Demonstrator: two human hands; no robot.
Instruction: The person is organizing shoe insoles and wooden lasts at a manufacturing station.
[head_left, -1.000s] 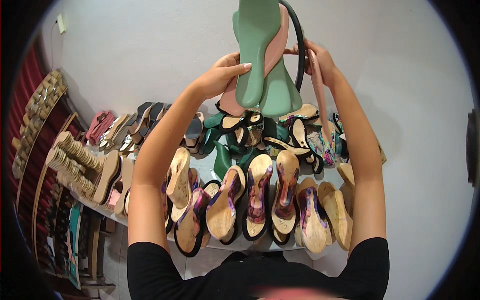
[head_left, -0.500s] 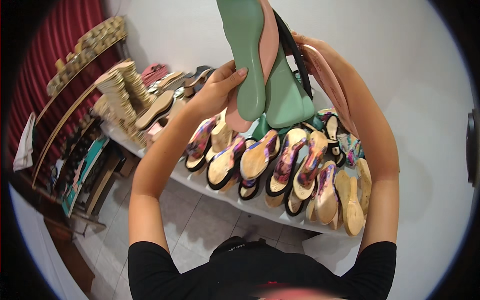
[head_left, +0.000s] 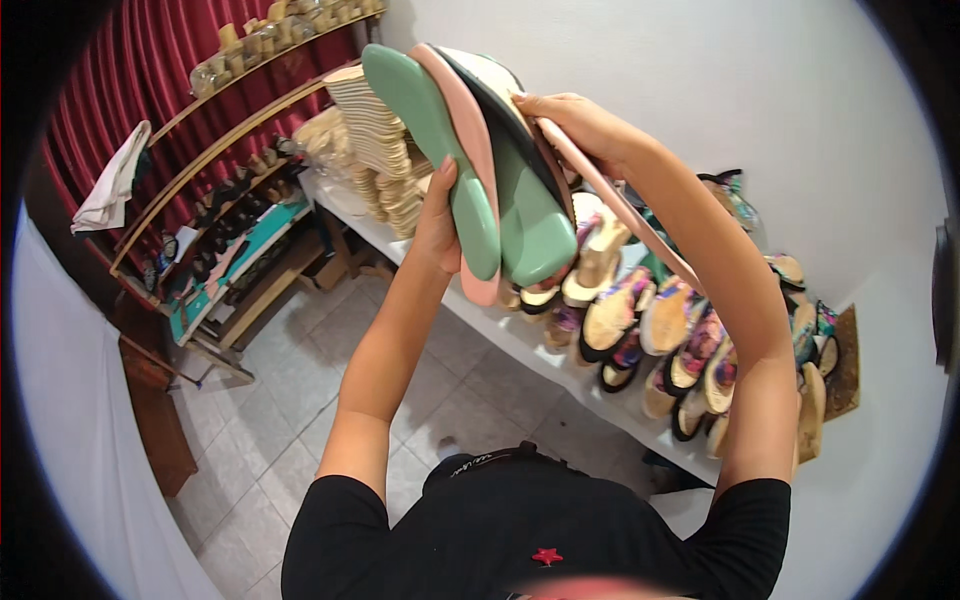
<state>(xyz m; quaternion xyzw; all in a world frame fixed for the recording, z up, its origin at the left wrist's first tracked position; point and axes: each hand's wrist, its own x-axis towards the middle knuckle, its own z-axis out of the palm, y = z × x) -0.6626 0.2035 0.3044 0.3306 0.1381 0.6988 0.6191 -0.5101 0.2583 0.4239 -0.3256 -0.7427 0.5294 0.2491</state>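
Note:
Both my hands hold up a bundle of flat shoe soles in front of me. My left hand [head_left: 438,225] grips the lower left side of the bundle, thumb on a green sole [head_left: 440,150] with a pink sole [head_left: 470,160] behind it. My right hand [head_left: 575,120] grips the top right, by a black-edged sole [head_left: 500,90] and a thin pink sole [head_left: 620,210]. A second, wider green sole [head_left: 530,225] hangs at the front of the bundle.
A white shelf [head_left: 520,345] along the wall carries several rows of colourful sandals [head_left: 660,330]. Stacks of pale soles [head_left: 380,140] stand at its far end. Wooden racks [head_left: 220,200] with shoes, a white cloth [head_left: 115,190] and a red curtain are at left. Tiled floor [head_left: 290,400] below.
My view has swung left and away from the sandal shelf. The bundle of soles stays in both hands and has tilted, tips now pointing up and left.

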